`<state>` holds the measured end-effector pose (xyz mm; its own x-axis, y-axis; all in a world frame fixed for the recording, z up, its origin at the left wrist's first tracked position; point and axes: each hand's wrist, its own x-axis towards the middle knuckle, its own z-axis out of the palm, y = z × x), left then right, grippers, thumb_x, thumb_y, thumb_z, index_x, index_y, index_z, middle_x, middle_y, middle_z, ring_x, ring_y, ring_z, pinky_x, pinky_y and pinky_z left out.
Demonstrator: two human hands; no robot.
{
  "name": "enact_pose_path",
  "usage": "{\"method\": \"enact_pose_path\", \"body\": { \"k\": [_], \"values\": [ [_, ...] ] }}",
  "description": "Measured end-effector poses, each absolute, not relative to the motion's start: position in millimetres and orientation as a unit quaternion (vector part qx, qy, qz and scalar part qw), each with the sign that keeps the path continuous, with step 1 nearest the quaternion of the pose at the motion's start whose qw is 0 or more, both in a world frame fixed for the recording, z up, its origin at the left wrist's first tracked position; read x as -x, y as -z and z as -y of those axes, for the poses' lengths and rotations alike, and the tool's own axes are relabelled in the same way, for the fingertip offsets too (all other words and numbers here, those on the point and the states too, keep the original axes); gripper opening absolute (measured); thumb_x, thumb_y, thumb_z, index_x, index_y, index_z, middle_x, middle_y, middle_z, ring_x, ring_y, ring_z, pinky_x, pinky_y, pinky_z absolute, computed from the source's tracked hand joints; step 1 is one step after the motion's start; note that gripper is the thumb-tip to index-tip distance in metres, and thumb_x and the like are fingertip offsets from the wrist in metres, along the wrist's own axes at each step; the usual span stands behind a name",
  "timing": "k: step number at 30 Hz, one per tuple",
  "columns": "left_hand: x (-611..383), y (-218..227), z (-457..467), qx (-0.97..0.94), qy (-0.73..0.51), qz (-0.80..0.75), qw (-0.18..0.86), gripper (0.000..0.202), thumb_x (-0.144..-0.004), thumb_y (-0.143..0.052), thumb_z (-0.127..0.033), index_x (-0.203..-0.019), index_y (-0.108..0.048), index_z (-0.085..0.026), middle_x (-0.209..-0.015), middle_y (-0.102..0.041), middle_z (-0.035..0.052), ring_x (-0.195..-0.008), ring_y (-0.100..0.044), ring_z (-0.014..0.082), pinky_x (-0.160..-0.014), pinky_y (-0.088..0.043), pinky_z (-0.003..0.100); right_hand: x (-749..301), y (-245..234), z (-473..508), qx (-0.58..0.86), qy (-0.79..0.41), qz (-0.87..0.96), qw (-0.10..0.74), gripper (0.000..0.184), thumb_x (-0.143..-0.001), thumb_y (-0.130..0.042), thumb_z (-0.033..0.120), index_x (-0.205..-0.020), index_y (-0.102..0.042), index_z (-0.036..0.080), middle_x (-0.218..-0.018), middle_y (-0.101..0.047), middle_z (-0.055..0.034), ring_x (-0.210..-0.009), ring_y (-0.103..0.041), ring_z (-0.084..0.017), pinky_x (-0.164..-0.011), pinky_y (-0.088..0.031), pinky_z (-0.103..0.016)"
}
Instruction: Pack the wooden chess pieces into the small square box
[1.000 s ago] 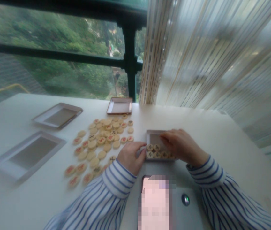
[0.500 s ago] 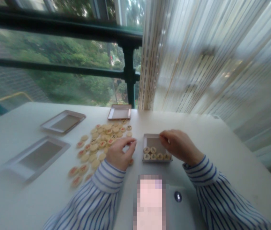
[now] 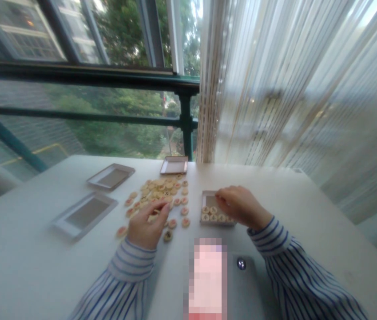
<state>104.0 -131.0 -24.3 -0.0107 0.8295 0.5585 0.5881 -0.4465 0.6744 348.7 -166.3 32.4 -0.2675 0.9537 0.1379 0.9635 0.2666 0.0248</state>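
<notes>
Round wooden xiangqi pieces (image 3: 158, 186) with red or dark characters lie in a loose heap left of centre. My left hand (image 3: 148, 224) is over the near side of the heap, thumb and fingers bent together in a pinch; whatever may be between them is too blurred to make out. Over the right side of a small open box (image 3: 205, 198) is my right hand (image 3: 241, 204), its fingers pressed together and pointing down into it. Several dark-marked pieces (image 3: 210, 217) lie in rows along the box's near side. My right fingers hide part of the box and anything they hold.
Two shallow open trays (image 3: 81, 215) lie on the white table (image 3: 41, 191) at the left. A smaller tray (image 3: 174, 166) is at the far edge. A pixelated object (image 3: 208, 275) and a grey item with a shiny oval (image 3: 241, 263) lie close to me.
My left hand has moved left and nearer to me, from beside the box back over the heap. My right hand stays at the box, still pinched. The camera view has tilted up.
</notes>
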Motion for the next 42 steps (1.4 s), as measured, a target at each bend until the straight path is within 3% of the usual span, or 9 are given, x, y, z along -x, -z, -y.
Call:
{"method": "enact_pose_path", "body": {
  "k": [10,16,23,31,37,42],
  "values": [
    [-90,52,131,-0.669,-0.528,-0.521,0.038,0.019,-0.076,-0.056,-0.034,-0.081,-0.066,-0.018,-0.079,-0.069,0.0042,-0.074,-0.064,0.0164,-0.073,-0.052,0.029,-341,-27,169,0.542,0.028,0.836,0.075,0.020,-0.087,-0.041,0.025,-0.077,-0.057,0.019,-0.077,-0.064,-0.0022,-0.073,-0.056,-0.014,-0.063,-0.029,-0.025],
    [-81,54,133,-0.616,-0.523,-0.589,0.029,0.021,-0.075,-0.057,-0.037,-0.080,-0.067,-0.019,-0.078,-0.069,0.0025,-0.069,-0.063,0.0156,-0.070,-0.051,0.027,-342,-11,163,0.533,-0.031,0.840,0.097,0.019,-0.086,-0.042,0.023,-0.085,-0.060,0.020,-0.079,-0.065,-0.0031,-0.079,-0.056,-0.015,-0.068,-0.031,-0.026],
    [-74,48,135,-0.545,-0.558,-0.620,0.086,0.029,-0.077,-0.053,-0.039,-0.084,-0.067,-0.015,-0.080,-0.070,0.0053,-0.074,-0.064,0.0176,-0.074,-0.052,0.030,-339,-4,162,0.533,-0.055,0.838,0.105,0.018,-0.086,-0.045,0.024,-0.092,-0.061,0.021,-0.083,-0.065,-0.0037,-0.083,-0.056,-0.017,-0.072,-0.033,-0.027],
    [-58,30,140,-0.535,-0.591,-0.573,0.190,0.028,-0.077,-0.054,-0.038,-0.083,-0.067,-0.014,-0.079,-0.071,0.0068,-0.072,-0.066,0.0181,-0.069,-0.054,0.028,-335,-5,170,0.531,-0.014,0.842,0.095,0.020,-0.087,-0.044,0.025,-0.095,-0.062,0.021,-0.084,-0.065,-0.0050,-0.082,-0.058,-0.018,-0.072,-0.035,-0.028],
    [-30,16,130,-0.566,-0.558,-0.569,0.210,0.029,-0.074,-0.058,-0.040,-0.083,-0.069,-0.015,-0.079,-0.071,0.0060,-0.075,-0.066,0.0190,-0.075,-0.053,0.031,-327,-6,176,0.533,-0.024,0.840,0.097,0.019,-0.087,-0.045,0.024,-0.097,-0.061,0.023,-0.084,-0.066,-0.0043,-0.080,-0.058,-0.017,-0.071,-0.036,-0.029],
    [-22,2,107,-0.644,-0.491,-0.550,0.204,0.027,-0.074,-0.058,-0.039,-0.083,-0.069,-0.016,-0.079,-0.072,0.0030,-0.071,-0.065,0.0165,-0.067,-0.052,0.026,-313,-12,173,0.517,-0.037,0.853,0.066,0.018,-0.087,-0.046,0.024,-0.095,-0.061,0.022,-0.082,-0.064,-0.0041,-0.079,-0.057,-0.017,-0.072,-0.036,-0.029]
  ]
}}
